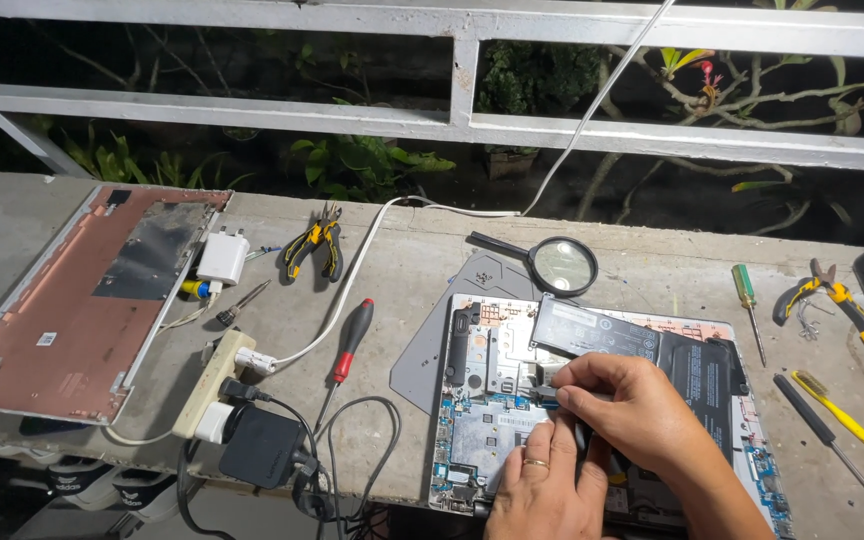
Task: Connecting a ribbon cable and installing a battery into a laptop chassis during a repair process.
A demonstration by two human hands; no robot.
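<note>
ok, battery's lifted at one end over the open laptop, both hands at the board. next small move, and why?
Probably free the connector before lifting further. The black flat battery pack sits tilted over the opened laptop chassis, while the right hand pinches something small at the battery's lower left corner and the left hand rests on the board beside it. Whether a cable is attached there is hidden by the fingers.

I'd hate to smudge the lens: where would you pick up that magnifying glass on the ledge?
Take the magnifying glass by its black handle, coming from the left. The handle juts up-left onto bare concrete, while the round lens lies over the grey sheet near the opened laptop.
</note>
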